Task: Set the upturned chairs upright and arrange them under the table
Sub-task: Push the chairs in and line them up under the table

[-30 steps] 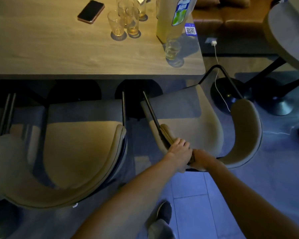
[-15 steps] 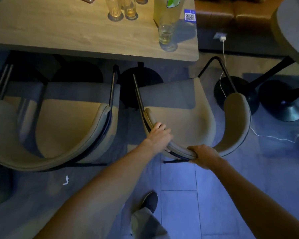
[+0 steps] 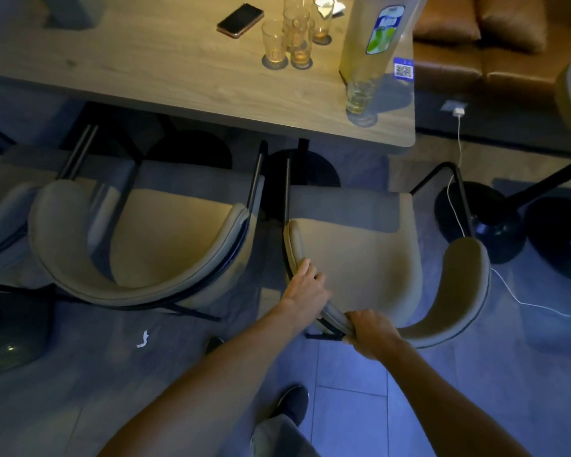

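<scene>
A beige padded chair with a curved backrest and black metal frame stands upright at the right end of the wooden table, its seat front just under the table edge. My left hand rests on the left part of its backrest rim. My right hand is closed around the back of the rim. A second matching chair stands upright to the left, partly under the table. A third chair shows at the far left edge.
On the table stand several glasses, a phone, a large bottle and one glass near the corner. A white cable runs past round black bases on the right. My shoe is below.
The chair has slid toward the table and straightened. My left hand moved left along the backrest rim, away from my right hand. The view tilted up and shows more tabletop.
</scene>
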The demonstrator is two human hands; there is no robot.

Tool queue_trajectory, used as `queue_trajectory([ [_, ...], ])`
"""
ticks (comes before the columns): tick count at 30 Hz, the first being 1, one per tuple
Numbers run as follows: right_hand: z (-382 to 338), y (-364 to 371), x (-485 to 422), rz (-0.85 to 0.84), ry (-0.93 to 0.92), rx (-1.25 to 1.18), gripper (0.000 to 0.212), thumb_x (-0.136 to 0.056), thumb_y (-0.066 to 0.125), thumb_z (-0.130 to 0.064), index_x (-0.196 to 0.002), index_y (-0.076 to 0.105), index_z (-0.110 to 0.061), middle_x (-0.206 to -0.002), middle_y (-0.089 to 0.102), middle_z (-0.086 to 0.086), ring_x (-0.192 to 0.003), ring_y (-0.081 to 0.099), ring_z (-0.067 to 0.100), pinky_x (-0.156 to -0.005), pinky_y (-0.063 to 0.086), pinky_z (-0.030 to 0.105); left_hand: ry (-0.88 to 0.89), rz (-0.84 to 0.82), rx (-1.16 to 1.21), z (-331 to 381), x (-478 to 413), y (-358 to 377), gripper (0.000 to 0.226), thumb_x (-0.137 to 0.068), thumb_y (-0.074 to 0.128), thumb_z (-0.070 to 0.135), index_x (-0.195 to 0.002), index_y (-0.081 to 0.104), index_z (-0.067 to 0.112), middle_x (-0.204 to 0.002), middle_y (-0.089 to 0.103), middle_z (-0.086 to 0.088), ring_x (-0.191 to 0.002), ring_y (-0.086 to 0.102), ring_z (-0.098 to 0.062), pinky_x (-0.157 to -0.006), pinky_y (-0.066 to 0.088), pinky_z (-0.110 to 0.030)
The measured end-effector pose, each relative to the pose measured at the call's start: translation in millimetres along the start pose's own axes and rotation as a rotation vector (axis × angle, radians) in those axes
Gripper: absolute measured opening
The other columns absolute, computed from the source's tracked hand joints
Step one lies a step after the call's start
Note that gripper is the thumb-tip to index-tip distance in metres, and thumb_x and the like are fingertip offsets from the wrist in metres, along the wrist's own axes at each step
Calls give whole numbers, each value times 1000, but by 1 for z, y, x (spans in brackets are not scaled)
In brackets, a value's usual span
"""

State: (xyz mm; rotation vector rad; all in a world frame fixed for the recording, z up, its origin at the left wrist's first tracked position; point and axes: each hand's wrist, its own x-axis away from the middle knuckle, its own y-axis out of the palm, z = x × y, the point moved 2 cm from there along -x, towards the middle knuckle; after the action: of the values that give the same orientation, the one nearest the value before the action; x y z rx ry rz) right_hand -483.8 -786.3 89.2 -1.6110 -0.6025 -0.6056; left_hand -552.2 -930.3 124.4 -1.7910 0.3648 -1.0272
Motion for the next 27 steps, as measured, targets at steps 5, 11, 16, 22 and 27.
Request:
queue_trajectory([
  [5, -22, 6, 4, 17, -18, -69, 30, -88, 64, -40, -112, 60, -24, -102, 67, 1, -90, 66, 20, -82, 54, 34, -7, -5, -94, -7, 15, 9, 30, -97, 51, 33, -122, 63, 22, -127, 57, -15, -124, 48, -37, -118, 14, -55],
  [11, -39, 11, 3, 25, -16, -97, 33, -89, 64, -41, -115, 60, -22, -103, 68, 2, -91, 66, 20, -83, 54, 32, 4, 22, -101, -18, 27, 20, 29, -98, 50, 28, -124, 63, 21, -128, 57, -17, -125, 47, -37, -118, 14, -56],
  [16, -61, 10, -4, 34, -28, -104, 32, -89, 65, -39, -115, 60, -21, -105, 68, 3, -91, 66, 20, -80, 50, 29, -14, 64, -48, -37, 38, 33, 30, -98, 51, 29, -123, 63, 21, -129, 56, -18, -128, 43, -37, -119, 11, -55],
  [22, -81, 2, -15, 44, -31, -117, 35, -87, 66, -39, -116, 61, -20, -107, 68, 3, -94, 66, 20, -86, 53, 33, -14, 87, -5, -61, 43, 37, 29, -97, 53, 26, -124, 63, 20, -132, 52, -20, -133, 37, -40, -120, 7, -55],
  [27, -82, -3, -24, 52, -16, -110, 34, -86, 66, -39, -115, 62, -21, -106, 67, 3, -92, 65, 20, -83, 52, 31, -8, 105, 42, -70, 40, 35, 32, -96, 53, 24, -127, 60, 20, -133, 49, -22, -134, 34, -40, -119, 7, -54],
])
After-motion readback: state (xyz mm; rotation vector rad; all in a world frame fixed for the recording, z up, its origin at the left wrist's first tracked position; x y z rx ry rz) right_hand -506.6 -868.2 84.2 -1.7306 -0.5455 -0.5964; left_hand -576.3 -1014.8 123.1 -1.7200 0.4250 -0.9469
